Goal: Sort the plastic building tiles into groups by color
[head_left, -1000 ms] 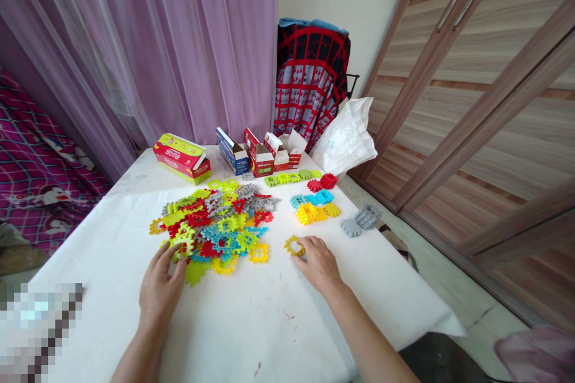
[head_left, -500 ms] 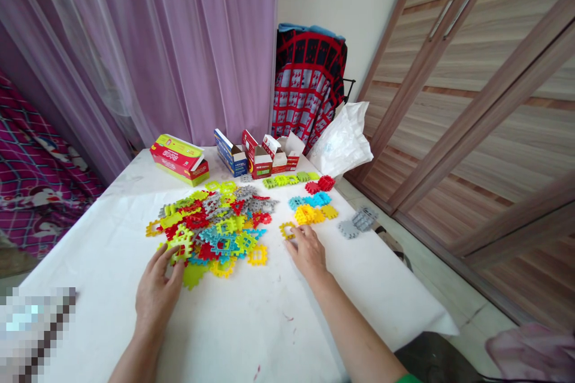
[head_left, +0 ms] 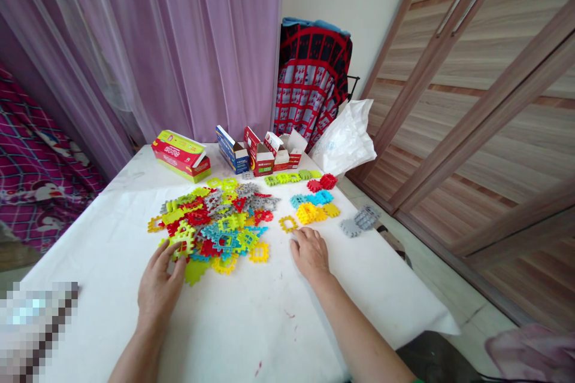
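Note:
My left hand (head_left: pixel 160 278) rests at the near left of a mixed pile of toothed plastic building pieces, red, grey, blue, yellow and lime. Its fingers are apart and touch a lime-green piece (head_left: pixel 184 237). On the white cloth to the right, my right hand (head_left: pixel 311 252) lies palm down with bent fingers and nothing visible in them. Just beyond its fingertips is a yellow square frame piece (head_left: pixel 288 216). Sorted by colour nearby are yellow pieces (head_left: pixel 309 213), blue pieces (head_left: pixel 320 197), red pieces (head_left: pixel 327 181), grey pieces (head_left: pixel 367 216) and a lime-green row (head_left: pixel 288 178).
Along the table's back stand a red-and-green box (head_left: pixel 179 158), a blue box (head_left: pixel 233 152) and open red boxes (head_left: pixel 259 158). A white plastic bag (head_left: pixel 345 140) leans at the back right corner. A pixelated object (head_left: pixel 33 323) sits at the lower left.
My right hand has come away from the yellow frame piece, drawing slightly back and right. My left hand stays by the lime-green piece. The view has shifted a little.

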### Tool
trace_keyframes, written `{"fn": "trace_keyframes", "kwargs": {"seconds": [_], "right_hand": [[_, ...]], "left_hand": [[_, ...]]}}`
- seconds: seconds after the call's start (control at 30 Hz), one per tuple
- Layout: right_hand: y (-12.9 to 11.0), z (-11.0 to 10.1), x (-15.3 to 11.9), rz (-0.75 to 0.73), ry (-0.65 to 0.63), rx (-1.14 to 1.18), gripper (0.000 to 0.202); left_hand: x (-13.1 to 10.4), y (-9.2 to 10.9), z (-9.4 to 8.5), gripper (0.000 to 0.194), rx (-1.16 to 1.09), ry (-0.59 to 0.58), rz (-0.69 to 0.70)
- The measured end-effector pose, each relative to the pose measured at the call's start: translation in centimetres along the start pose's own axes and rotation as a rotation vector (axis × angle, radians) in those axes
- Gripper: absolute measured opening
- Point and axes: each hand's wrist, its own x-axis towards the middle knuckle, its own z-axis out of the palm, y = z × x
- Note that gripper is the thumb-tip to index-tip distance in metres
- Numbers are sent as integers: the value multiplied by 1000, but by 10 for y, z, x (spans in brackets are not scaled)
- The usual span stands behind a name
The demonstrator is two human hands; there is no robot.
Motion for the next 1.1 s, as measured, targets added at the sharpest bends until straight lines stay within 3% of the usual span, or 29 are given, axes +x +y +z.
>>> {"fn": "trace_keyframes", "kwargs": {"seconds": [0.33,0.67,1.1], "right_hand": [[-15,3,2,-94,-23,10,31],[-16,1,8,-49,-46,7,33],[-8,10,6,-84,50,136,29]], "left_hand": [[-1,-1,1,42,-8,5,0],[0,-2,3,39,-16,35,7],[0,2,1,40,-19,42,-1]]}}
